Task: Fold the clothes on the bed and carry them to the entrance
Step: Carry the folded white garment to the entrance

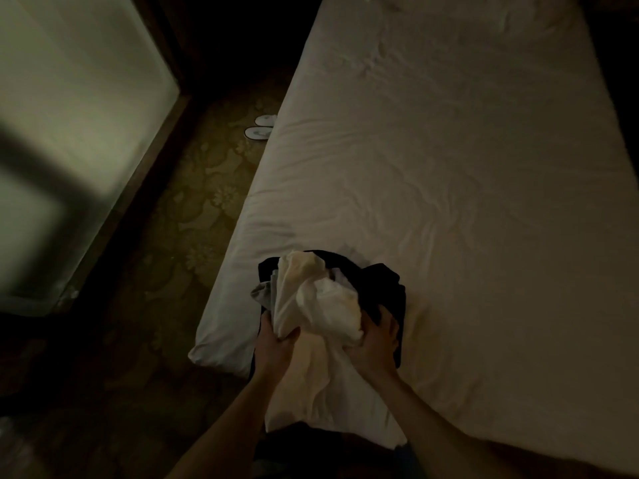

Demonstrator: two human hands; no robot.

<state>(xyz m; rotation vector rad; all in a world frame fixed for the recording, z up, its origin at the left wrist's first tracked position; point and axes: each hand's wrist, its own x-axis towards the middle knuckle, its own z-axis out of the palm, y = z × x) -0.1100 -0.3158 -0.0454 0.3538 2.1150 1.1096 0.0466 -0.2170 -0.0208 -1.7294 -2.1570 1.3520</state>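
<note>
The bed (449, 167) fills the right and middle of the frame, its pale sheet wrinkled, running from the lower middle up toward the upper right. Left of it lies the patterned carpet (193, 216), and a big pale panel (69, 115) takes the upper left. The pile of clothes (328, 299) sits at the near corner of the bed, low in the middle of the frame: dark pieces underneath, a white piece (311, 305) bunched on top with its tail trailing down toward me. The pile lies straight ahead of my hands, its long axis running away from me up the frame, so both hands flank it about evenly and neither is clearly nearer. My left hand (276, 344) grips the white cloth at the pile's lower left edge, fingers curled into it; my right hand (375, 344) clutches the bundle at its lower right, fingers wrapped over white and dark cloth together. I judge the folding done or nearly so, with the lift next. A pair of white slippers (259, 127) rests on the carpet beside the bed, higher up.
</note>
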